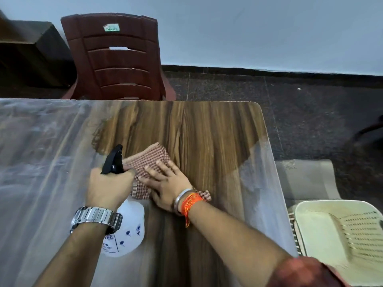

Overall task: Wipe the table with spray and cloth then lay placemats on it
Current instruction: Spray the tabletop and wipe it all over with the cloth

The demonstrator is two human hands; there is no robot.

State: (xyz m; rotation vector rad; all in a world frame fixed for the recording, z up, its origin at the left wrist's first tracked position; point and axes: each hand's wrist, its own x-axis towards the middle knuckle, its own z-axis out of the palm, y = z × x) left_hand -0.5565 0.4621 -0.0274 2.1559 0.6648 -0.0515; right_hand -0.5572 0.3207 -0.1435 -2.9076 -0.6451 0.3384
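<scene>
Two chairs flank glossy wooden table, dark floor.

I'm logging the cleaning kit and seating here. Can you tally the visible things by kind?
Spray bottles: 1
Cloths: 1
Chairs: 2, brown and cream
Tables: 1
Total: 5

Beyond your wood-grain bench stood a dark red plastic chair against a pale blue-grey wall, with dark speckled floor below, a dark cabinet at left, and a cream chair at right.
</scene>
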